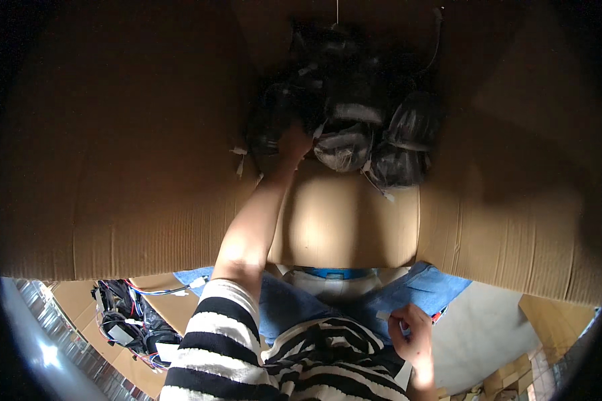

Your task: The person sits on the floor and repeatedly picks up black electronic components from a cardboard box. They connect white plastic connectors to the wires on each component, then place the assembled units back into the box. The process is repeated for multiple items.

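My left hand [294, 142] is stretched deep into a large cardboard box [344, 227], at the near left of a pile of black bundles [344, 150] in clear wrap. It touches or nearly touches a dark bundle there; its fingers are lost in shadow. Thin leads with small white connectors [388, 196] stick out of the pile. Above my jeans, my right hand [411, 334] is closed, fingers curled toward the thumb. A small pale piece [383, 315] shows beside its fingertips, and a bit of red and blue [439, 315] shows behind it; what it grips is unclear.
Tall cardboard walls [127, 200] rise on both sides. At lower left, another carton [77, 307] holds black cable bundles [130, 327] with coloured wires and white connectors [197, 283]. Grey floor [478, 334] and more cardboard [555, 327] lie at lower right.
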Available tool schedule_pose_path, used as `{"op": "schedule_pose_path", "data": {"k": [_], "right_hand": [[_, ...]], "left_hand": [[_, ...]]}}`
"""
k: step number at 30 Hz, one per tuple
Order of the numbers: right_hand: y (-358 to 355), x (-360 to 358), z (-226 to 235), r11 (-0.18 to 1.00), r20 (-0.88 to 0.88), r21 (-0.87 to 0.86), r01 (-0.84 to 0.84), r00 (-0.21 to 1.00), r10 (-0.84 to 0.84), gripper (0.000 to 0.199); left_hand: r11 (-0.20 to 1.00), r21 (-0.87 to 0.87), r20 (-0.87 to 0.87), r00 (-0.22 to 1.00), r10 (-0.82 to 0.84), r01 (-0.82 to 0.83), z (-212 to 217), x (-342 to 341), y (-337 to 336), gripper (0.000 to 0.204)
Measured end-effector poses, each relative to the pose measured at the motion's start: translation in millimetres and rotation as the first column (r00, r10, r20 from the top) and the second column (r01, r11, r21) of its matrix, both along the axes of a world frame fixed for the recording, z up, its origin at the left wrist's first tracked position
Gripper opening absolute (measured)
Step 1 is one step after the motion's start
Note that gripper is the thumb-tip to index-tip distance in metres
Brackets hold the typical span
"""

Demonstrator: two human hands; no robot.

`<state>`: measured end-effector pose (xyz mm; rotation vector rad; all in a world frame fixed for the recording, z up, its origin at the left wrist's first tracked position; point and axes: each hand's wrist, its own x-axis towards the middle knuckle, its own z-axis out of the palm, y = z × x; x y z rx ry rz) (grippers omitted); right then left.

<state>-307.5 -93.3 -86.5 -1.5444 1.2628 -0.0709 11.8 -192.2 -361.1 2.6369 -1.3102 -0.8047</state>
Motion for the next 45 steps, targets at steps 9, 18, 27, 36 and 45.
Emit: {"op": "schedule_pose_path", "data": {"k": [9,18,27,36,45], "right_hand": [[6.3,-10.5,7.5,0.997,0.038,-0.074,-0.02,0.999,0.023,0.013],[17.6,-11.7,17.3,0.992,0.082,-0.12,-0.035,0.996,0.045,0.013],[30.3,-20.5,19.3,0.981,0.112,-0.189,-0.047,0.991,0.069,0.012],[39.3,-26.7,25.6,0.969,0.149,-0.244,-0.045,0.985,0.083,0.011],[37.4,-24.7,16.2,0.973,0.154,-0.227,-0.037,0.985,0.073,0.015]], "left_hand": [[0.874,0.295,0.168,0.88,-0.445,0.386,59.8,-6.1,-13.4,0.026],[0.675,0.358,-0.006,0.724,-0.69,0.646,179.0,-23.8,-9.7,0.017],[0.58,0.312,-0.197,0.649,-0.735,0.752,303.2,-35.5,5.8,0.017],[0.654,0.168,-0.346,0.666,-0.661,0.737,193.8,-29.3,12.3,0.024],[0.942,-0.334,-0.364,0.925,-0.112,-0.018,200.4,-50.8,107.1,0.022]]}}
